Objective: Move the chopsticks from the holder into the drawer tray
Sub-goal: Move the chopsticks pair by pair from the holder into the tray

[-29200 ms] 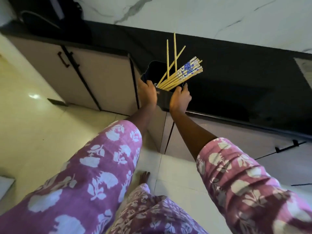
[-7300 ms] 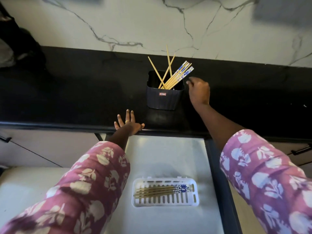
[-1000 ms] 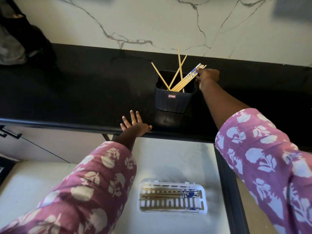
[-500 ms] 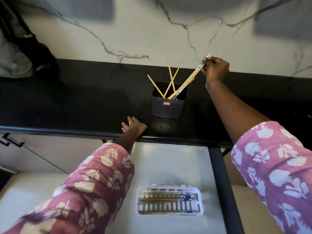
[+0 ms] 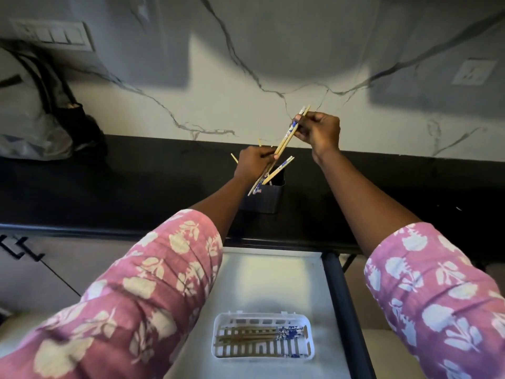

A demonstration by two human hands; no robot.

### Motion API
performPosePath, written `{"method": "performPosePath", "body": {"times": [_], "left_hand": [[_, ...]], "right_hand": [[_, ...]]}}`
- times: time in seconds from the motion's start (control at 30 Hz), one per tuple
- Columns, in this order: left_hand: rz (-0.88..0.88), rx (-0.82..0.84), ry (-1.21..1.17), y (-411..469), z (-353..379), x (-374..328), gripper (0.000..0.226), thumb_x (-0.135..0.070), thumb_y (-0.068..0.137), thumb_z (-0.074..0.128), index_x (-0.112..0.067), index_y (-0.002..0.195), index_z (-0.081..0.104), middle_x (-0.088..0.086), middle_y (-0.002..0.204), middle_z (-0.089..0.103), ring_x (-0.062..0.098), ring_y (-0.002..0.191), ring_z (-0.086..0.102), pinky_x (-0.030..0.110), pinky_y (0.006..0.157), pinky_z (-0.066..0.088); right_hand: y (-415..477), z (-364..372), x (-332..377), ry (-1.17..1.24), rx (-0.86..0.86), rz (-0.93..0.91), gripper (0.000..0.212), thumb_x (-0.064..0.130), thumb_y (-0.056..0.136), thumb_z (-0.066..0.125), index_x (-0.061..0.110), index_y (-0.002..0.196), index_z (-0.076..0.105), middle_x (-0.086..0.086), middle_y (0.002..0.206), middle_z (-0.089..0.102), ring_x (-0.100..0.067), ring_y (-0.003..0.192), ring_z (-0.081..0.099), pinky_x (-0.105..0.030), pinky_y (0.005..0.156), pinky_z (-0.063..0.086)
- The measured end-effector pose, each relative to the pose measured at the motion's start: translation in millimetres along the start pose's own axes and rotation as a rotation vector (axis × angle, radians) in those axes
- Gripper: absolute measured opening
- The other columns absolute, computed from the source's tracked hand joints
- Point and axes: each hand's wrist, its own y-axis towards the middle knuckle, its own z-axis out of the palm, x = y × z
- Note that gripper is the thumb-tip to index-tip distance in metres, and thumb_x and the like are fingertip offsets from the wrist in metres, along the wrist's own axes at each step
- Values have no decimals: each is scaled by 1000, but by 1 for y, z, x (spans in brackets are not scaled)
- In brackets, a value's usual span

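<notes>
Item 1: right hand [image 5: 318, 129], raised above the black desk [image 5: 136, 187]. Its fingers [image 5: 300, 127] are pinched on the blue-patterned upper end of a pair of chopsticks [image 5: 284, 143], which slants down and leftward from them.

Item 2: left hand [image 5: 252, 164], just below and left of the right fingers, closed around the lower shafts of the same pair. I see the tips come out under the left fingers, in front of the holder.

Item 3: holder [image 5: 263, 199], dark, square, standing on the desk directly beneath the left fingers. I count a few remaining chopsticks [image 5: 278, 169] leaning out of it toward the right; thin plain ends show beyond the left knuckles.

Item 4: drawer [image 5: 273, 280], pulled open below the desk edge, well below both sets of fingers, pale floor.

Item 5: tray [image 5: 218, 337], white, slotted, lying in the drawer. I note several stowed chopsticks [image 5: 257, 336] lying flat in it, blue ends to the right.

Item 6: both forearms carry pink floral sleeves [image 5: 153, 291].
</notes>
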Motion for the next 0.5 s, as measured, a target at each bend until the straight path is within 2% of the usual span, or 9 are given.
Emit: {"method": "performPosePath", "body": {"times": [0.07, 0.17, 0.3, 0.43, 0.5], "left_hand": [[5, 19, -3, -6, 2, -2, 33, -17, 87, 67, -6, 117, 68, 17, 107, 72, 18, 92, 65, 30, 95, 49], [3, 0, -19, -17, 5, -6, 34, -13, 85, 68, -2, 117, 67, 19, 107, 72, 27, 98, 68, 34, 97, 50], [-8, 1, -4, -27, 6, -12, 30, -10, 86, 67, 0, 114, 68, 19, 107, 71, 28, 100, 67, 33, 96, 51], [-78, 22, -3, -32, 6, -9, 26, -12, 86, 68, -1, 109, 71, 19, 103, 72, 29, 100, 67, 38, 95, 52], [-153, 2, -39, -31, 6, -5, 21, -13, 87, 67, 1, 102, 72, 21, 97, 72, 31, 94, 69, 39, 90, 55]], "right_hand": [[-8, -3, 4, -3, -8, 0, 21, -1, 86, 64, -9, 105, 65, -8, 79, 67, -13, 68, 69, -22, 64, 61], [-20, -8, 9, -3, -9, 6, 25, -1, 86, 64, -11, 109, 63, -8, 80, 67, -14, 71, 68, -21, 64, 61], [-32, -14, 9, -21, -22, -2, 26, 0, 87, 63, -11, 111, 63, -15, 94, 67, -14, 74, 67, -19, 63, 60], [-40, -16, 6, -23, -92, -14, 24, -1, 88, 62, -12, 108, 64, -16, 93, 67, -11, 70, 66, -15, 58, 59], [-43, -17, 6, 16, -156, -40, 22, -2, 88, 62, -12, 107, 64, -14, 90, 67, -11, 69, 66, -15, 60, 59]]}}
